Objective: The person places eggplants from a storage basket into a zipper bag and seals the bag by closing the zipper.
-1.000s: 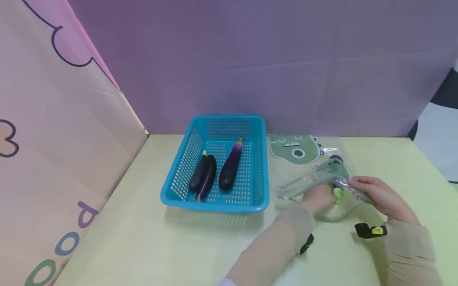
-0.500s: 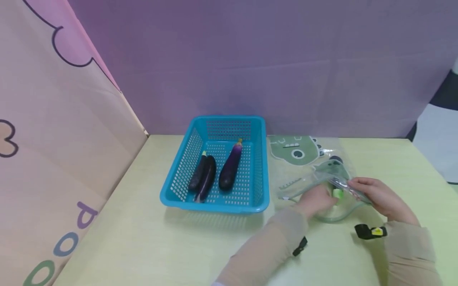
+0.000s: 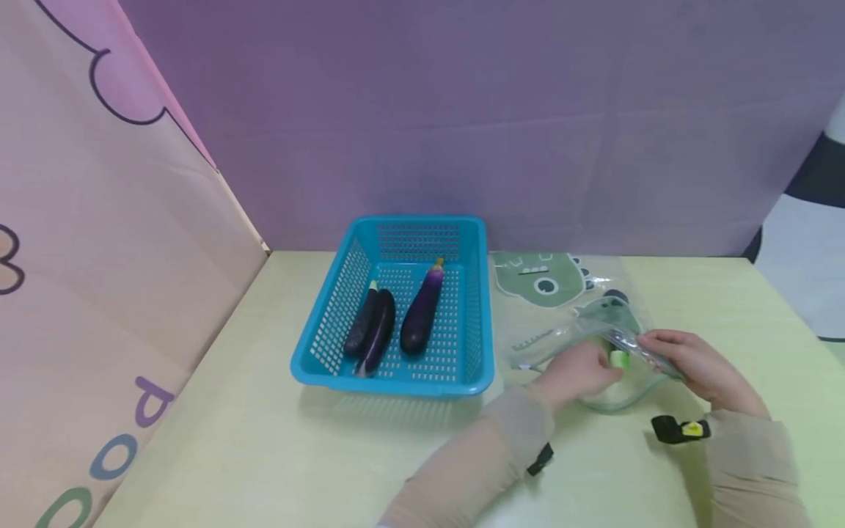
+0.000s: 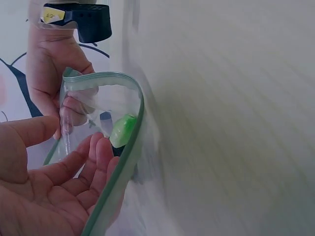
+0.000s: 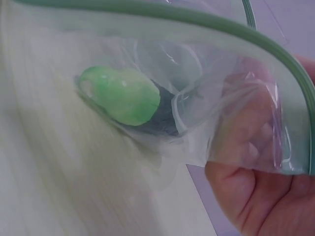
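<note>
A clear zip bag (image 3: 543, 282) with a green dinosaur print lies on the table, its green-edged mouth facing the person. Inside it is an eggplant (image 5: 120, 96), with its pale green cap towards the mouth and most of its dark body hidden. My left hand (image 3: 576, 374) is at the bag's opening. In the left wrist view its fingers (image 4: 101, 155) are loosely bent, holding nothing, close to the green cap. My right hand (image 3: 706, 370) pinches the bag's right edge and keeps the mouth apart.
Left of the bag stands a blue plastic basket (image 3: 392, 389). It holds a large eggplant (image 3: 421, 315) and two slimmer ones, a front eggplant (image 3: 379, 330) and a left eggplant (image 3: 360, 326). A purple cloth (image 3: 422, 132) hangs behind the table.
My left hand has drawn back a little to the left and towards me, away from the eggplant's green cap. The right hand keeps its grip on the bag's edge.
</note>
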A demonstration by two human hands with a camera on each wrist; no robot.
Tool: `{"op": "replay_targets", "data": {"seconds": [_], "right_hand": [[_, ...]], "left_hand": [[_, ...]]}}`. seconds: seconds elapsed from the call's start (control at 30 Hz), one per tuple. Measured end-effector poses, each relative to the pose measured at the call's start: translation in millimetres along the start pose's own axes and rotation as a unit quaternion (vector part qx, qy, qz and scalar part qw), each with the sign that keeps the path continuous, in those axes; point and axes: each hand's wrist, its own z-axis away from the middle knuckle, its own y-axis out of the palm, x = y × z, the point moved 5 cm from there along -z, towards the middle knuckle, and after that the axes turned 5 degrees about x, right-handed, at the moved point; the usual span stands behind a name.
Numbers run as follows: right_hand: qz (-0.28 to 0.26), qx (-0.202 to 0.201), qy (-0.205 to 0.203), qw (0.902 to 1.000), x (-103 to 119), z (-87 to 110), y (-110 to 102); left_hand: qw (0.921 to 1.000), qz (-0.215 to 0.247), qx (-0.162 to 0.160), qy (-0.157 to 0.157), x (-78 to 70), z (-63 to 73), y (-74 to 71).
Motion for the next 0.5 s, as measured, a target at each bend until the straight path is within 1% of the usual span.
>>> {"op": "replay_targets", "data": {"seconds": [0.2,0.33,0.5], "right_hand": [[0.008,0.0,-0.002,1.0,-0.7,-0.3,0.0],[0.024,-0.008,0.006,0.9997,-0.4,-1.4,-1.1],[0.031,-0.006,0.007,0.9995,-0.1,-3.0,-0.7]], "left_hand": [[0.9991,-0.04,-0.001,0.013,-3.5,1.0,-1.4],[0.9987,-0.049,-0.003,0.016,-4.8,3.6,-4.8],[0.9985,-0.048,-0.003,0.026,-5.7,8.4,-10.0]]}}
